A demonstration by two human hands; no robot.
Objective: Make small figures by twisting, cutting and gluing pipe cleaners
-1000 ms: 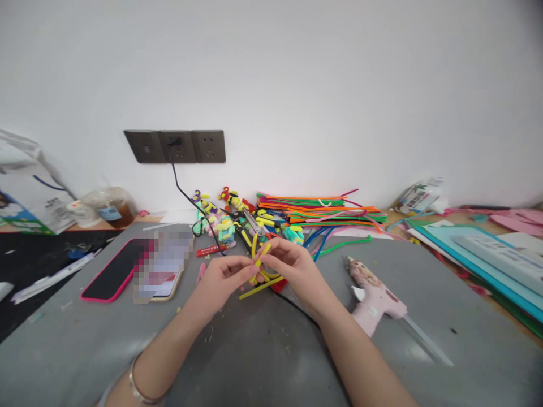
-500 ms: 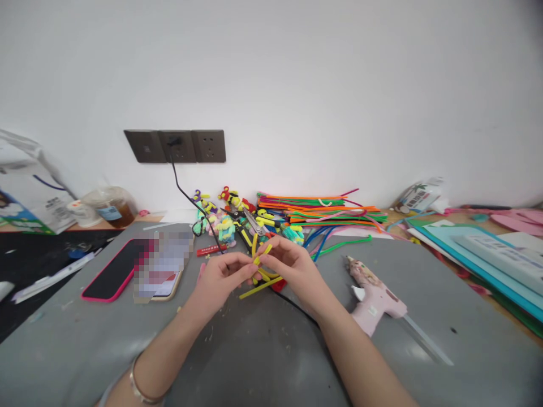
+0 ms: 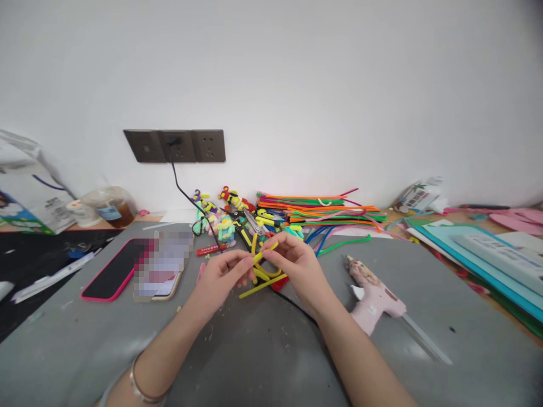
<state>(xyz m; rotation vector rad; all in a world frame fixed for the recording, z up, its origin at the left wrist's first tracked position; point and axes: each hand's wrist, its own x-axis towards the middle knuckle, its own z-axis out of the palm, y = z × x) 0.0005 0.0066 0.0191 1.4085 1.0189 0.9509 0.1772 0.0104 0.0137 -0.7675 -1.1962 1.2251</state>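
Note:
Both hands meet over the middle of the grey mat (image 3: pixel 263 350). My left hand (image 3: pixel 220 277) pinches a bent yellow pipe cleaner (image 3: pixel 263 269) between thumb and fingers. My right hand (image 3: pixel 297 264) is closed on the same yellow pipe cleaner from the right, fingers curled round its looped part. One straight yellow end sticks out below, towards the mat. A second yellow end points up and right between the fingertips.
A pink hot glue gun (image 3: pixel 375 295) lies to the right, its black cord (image 3: pixel 297 305) running under my right wrist. A stack of coloured pipe cleaners (image 3: pixel 322 210), small pipe-cleaner figures (image 3: pixel 220 217) and scissors (image 3: pixel 253 223) lie behind. A pink-cased phone (image 3: pixel 114 271) lies left. Coloured sheets (image 3: pixel 479 254) lie right.
My right hand has shifted slightly up and turned, bending the upper yellow end from leaning left to pointing right. My left hand keeps its pinch in nearly the same place.

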